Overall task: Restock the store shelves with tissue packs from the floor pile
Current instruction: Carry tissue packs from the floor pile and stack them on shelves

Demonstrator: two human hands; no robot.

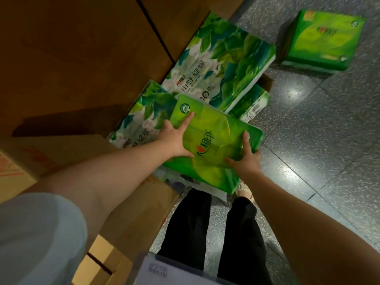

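While both hands, left hand (pixel 174 138) & right hand (pixel 245 159), fingers spread, clasp a green tissue pack (pixel 213 140) mid-frame, no shelf in view; approx four packs left on floor (pixel 329 124).

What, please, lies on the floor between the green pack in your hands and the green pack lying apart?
In the head view, only bare speckled floor lies between the held pack and the lone pack.
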